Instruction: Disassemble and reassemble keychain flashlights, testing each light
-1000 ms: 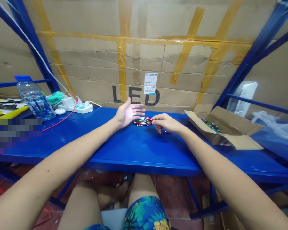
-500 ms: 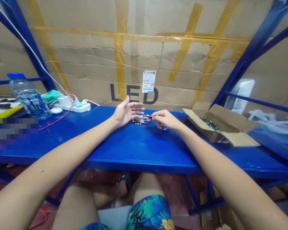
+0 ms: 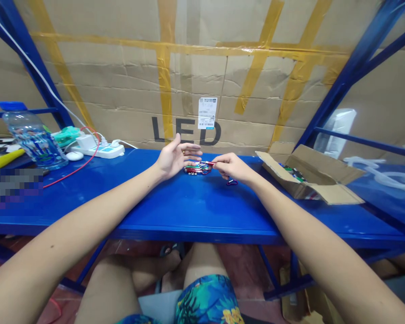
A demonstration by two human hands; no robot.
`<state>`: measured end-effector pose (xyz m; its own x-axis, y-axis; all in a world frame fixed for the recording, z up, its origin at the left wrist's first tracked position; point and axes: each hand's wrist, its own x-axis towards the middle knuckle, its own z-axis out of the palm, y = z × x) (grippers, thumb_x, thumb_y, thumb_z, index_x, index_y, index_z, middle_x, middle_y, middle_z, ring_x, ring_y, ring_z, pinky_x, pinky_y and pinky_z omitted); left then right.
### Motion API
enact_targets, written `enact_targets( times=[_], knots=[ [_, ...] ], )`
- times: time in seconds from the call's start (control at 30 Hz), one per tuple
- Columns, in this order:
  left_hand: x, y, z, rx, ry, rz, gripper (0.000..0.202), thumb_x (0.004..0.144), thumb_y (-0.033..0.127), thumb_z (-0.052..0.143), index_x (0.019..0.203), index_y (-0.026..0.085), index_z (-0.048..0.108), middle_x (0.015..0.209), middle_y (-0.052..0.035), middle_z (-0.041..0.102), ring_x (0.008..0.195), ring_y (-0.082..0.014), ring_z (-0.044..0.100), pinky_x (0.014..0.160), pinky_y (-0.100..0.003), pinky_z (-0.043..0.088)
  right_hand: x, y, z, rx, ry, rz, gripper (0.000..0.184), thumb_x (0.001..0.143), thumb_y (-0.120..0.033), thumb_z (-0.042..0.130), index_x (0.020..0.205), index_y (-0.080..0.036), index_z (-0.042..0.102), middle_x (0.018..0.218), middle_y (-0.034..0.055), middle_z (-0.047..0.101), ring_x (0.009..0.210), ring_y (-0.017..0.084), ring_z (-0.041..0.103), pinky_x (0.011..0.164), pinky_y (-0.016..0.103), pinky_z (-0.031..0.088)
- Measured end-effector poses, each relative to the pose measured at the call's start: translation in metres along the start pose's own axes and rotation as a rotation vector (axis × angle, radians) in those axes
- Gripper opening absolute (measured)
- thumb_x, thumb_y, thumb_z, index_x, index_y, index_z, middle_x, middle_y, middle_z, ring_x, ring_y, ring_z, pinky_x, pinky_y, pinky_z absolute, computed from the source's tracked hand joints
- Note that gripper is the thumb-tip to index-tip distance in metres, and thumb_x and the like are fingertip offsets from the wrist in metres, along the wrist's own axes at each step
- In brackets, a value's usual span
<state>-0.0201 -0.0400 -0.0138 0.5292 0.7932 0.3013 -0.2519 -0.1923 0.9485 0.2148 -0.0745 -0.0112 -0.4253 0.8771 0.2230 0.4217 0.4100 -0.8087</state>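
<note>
Several slim shiny metal tubes, red, green and silver, lie bunched on the blue table; they look like small keychain flashlights, though the kind is hard to make out. My left hand is beside them at their left end, palm facing right, fingers stretched out and thumb up. Between the pinched fingers of my right hand is a red metal tube, its left end over the bunch. A small purple carabiner clip shows just below my right hand; what it hangs from is hidden.
An open cardboard box with colourful small pieces stands at the right. On the left are a water bottle, a white power strip and a red cable. Behind the table rises a large taped carton.
The view has shifted slightly. Both hands keep nearly the same pose, and the red tube stays in my right fingers.
</note>
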Motion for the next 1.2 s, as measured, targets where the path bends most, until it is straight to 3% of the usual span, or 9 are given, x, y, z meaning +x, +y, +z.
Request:
enact_targets(
  times=[0.33,0.93,1.2],
  knots=[
    [0.0,0.001,0.003,-0.014,0.029,-0.012,0.081,0.085,0.078,0.031,0.111,0.012,0.07,0.113,-0.0182,0.071,0.109,-0.0333,0.064,0.091,-0.045,0.05,-0.002,-0.009,0.0,-0.016,0.003,0.019,0.023,0.082,-0.032,0.054,0.084,-0.014,0.069,0.045,-0.0061,0.043,0.039,0.009,0.04,0.043,0.025,0.03],
    [0.0,0.001,0.001,0.016,0.036,0.004,0.085,0.083,0.08,0.031,0.115,0.012,0.07,0.114,-0.0185,0.071,0.11,-0.034,0.064,0.092,-0.046,0.05,-0.004,-0.014,0.001,-0.068,-0.029,0.021,0.024,0.083,-0.034,0.055,0.088,-0.014,0.069,0.047,-0.0053,0.047,0.04,0.01,0.042,0.043,0.024,0.032],
    [0.001,0.0,-0.002,0.01,0.006,-0.008,0.087,0.082,0.081,0.031,0.121,0.012,0.068,0.114,-0.0184,0.071,0.111,-0.0342,0.064,0.09,-0.045,0.05,-0.003,-0.01,0.0,-0.088,-0.02,0.002,0.021,0.083,-0.033,0.055,0.08,-0.015,0.067,0.048,-0.0045,0.048,0.041,0.01,0.044,0.045,0.026,0.034]
  ],
)
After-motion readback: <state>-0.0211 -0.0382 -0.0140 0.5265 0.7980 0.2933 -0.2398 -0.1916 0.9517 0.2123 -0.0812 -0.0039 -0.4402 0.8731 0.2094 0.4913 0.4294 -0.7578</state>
